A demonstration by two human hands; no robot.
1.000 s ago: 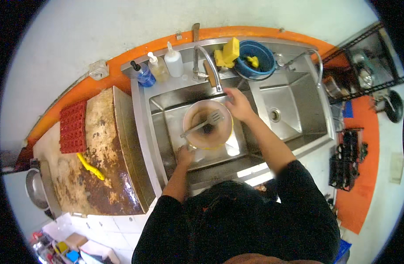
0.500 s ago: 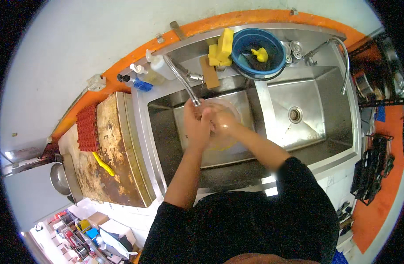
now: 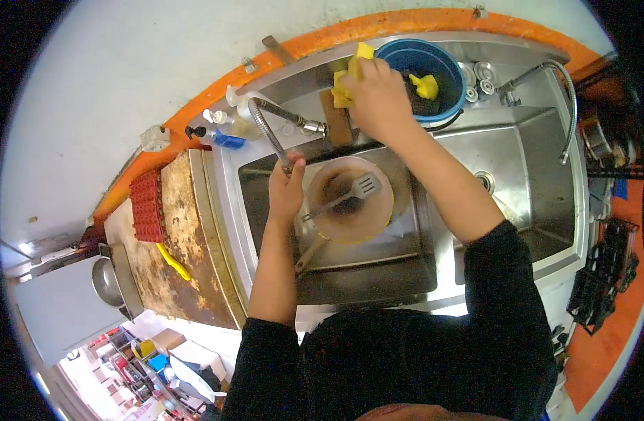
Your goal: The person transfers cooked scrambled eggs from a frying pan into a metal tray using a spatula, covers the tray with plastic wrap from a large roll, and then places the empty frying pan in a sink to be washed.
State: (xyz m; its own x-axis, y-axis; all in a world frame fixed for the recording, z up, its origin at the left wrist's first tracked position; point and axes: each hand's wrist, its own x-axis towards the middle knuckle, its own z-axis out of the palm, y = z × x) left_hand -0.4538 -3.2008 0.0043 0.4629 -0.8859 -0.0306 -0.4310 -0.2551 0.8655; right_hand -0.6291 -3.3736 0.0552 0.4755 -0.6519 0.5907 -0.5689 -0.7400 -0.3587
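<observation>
My left hand (image 3: 285,188) grips the rim of a round brown pan (image 3: 350,203) held over the left basin of a steel sink (image 3: 266,231). A slotted metal spatula (image 3: 343,198) lies across the inside of the pan. My right hand (image 3: 379,95) reaches to the back ledge and closes on a yellow sponge (image 3: 350,70) beside a blue bucket (image 3: 425,78). The flexible tap spout (image 3: 269,133) curves down just above my left hand.
The right basin (image 3: 507,189) has a drain and a second bent tap (image 3: 557,91). Soap bottles (image 3: 220,130) stand at the sink's back left corner. A worn counter (image 3: 174,245) on the left carries a red mat (image 3: 148,207) and a yellow utensil (image 3: 173,261).
My right hand has left the pan and reached up to the yellow sponge on the ledge. My left hand now holds the pan alone, with the spatula visible inside it.
</observation>
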